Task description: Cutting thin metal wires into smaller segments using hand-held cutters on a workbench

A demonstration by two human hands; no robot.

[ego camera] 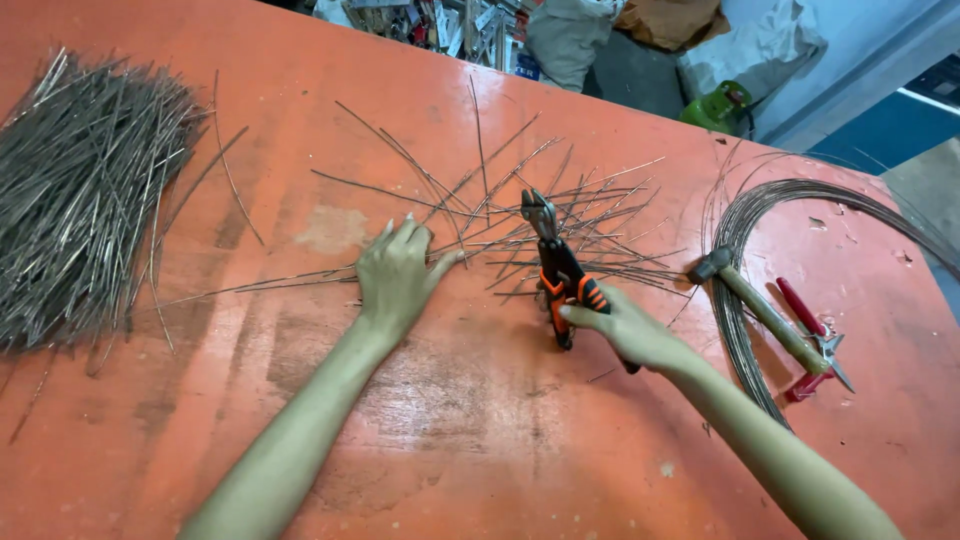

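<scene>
Now right hand [630, 330] grips pliers [558, 265]

orange table [480, 430], black-orange pliers [560, 275], red snips [812, 340]

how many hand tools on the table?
3. Orange-and-black pliers in the right hand, mid-table. Hammer lying across the wire coil at right. Red-handled snips beside the hammer. Smaller tools could be hidden under the wire piles.
</scene>
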